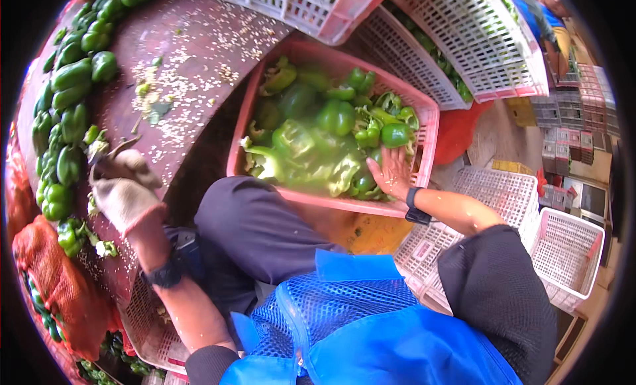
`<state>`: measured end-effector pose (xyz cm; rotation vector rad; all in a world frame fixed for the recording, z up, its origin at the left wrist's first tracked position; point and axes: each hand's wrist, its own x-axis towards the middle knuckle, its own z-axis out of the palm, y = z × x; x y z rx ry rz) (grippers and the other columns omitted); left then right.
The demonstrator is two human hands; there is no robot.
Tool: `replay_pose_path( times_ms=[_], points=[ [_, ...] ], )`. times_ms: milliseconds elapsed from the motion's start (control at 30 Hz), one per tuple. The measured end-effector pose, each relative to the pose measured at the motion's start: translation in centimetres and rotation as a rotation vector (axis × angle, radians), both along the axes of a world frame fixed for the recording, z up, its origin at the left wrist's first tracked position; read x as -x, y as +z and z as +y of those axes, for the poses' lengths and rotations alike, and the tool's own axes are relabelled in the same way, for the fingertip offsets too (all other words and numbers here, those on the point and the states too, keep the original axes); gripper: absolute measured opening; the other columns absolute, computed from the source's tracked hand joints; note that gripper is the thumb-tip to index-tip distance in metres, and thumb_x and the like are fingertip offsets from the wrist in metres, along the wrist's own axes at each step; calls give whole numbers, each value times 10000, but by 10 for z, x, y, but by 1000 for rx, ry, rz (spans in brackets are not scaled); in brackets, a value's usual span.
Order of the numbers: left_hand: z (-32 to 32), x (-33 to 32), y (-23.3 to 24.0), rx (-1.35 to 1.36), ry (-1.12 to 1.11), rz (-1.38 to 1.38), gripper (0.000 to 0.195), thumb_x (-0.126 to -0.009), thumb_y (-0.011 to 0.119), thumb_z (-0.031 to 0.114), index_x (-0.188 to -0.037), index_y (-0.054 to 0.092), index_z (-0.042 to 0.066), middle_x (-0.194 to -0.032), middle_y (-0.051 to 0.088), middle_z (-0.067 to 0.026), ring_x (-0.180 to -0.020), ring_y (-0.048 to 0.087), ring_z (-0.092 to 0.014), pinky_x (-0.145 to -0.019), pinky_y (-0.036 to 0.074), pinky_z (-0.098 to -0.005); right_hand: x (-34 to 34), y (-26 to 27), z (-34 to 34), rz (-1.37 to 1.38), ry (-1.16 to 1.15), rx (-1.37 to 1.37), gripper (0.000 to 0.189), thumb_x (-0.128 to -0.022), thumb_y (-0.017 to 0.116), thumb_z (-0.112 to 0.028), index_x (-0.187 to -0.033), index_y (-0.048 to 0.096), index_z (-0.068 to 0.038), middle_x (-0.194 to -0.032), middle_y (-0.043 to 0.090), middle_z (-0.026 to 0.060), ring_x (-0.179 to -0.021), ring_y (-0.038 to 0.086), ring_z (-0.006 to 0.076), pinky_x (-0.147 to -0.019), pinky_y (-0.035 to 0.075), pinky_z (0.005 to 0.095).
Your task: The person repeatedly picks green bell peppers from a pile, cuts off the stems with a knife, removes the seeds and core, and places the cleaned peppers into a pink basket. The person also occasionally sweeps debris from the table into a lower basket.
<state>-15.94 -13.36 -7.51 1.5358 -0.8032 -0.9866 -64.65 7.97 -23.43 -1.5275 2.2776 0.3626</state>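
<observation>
My right hand (pixel 391 172) is bare and lies inside a pink plastic crate (pixel 433 136), fingers spread over green bell peppers (pixel 337 117). Its fingertips meet a glossy pepper piece (pixel 396 135). Some peppers in the crate are cut or broken, showing pale insides, and part of the heap is blurred. A whitish work glove covers my left hand (pixel 126 184), which is curled above the dark red tabletop (pixel 174 112). Beside its fingers is a pale pepper core (pixel 97 149) with a stem; whether the hand grips it or something else is unclear.
Whole green peppers (pixel 72 82) line the table's far left side, and pale seeds (pixel 174 82) litter the top. Orange mesh sacks (pixel 59 285) stand at lower left. White crates (pixel 472 37) stand behind the pink one, others (pixel 566 251) at right. Another person (pixel 539 22) is at upper right.
</observation>
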Motion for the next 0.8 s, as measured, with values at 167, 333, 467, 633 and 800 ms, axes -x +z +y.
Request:
replay_pose_path(
  times_ms=[167,333,467,633,800],
  points=[
    [8,-7,15,-76,-24,89,566,-1102,446,631,-1113,630,95,-646,590,-4,-419,468,-118,-375,360,-270,-24,100,-42,-27,179,-166,723,-1008,624,-552,-1451,570,17,-1565,469,309,-1405,493,488,-1166,404,601],
    [22,0,28,-9,-21,-102,635,-1095,432,655,-1002,655,67,-637,597,-15,-422,526,-140,-379,404,-281,-128,95,-100,-417,865,546,686,-892,748,-471,-1452,608,-101,-1579,506,184,-1498,427,393,-1202,329,643],
    [20,-13,8,2,-63,-1,688,-1070,458,686,-885,639,49,-628,614,-43,-427,563,-161,-379,430,-297,-160,14,-109,-452,904,572,694,-853,774,-455,-1485,592,-231,-1600,489,120,-1561,324,407,-1216,226,743],
    [18,-18,19,-34,-27,-77,713,-1090,436,666,-741,621,73,-534,552,-24,-401,545,-159,-350,355,-287,-152,-43,-107,-578,870,628,682,-836,777,-433,-1482,589,-320,-1610,468,91,-1574,274,449,-1193,194,804],
    [5,-11,2,4,74,-33,626,-1099,456,633,-792,594,105,-591,560,-23,-412,484,-154,-384,377,-302,-169,-64,-130,-320,839,423,685,-858,762,-399,-1508,569,-303,-1685,396,65,-1596,225,450,-1196,271,765]
  ],
)
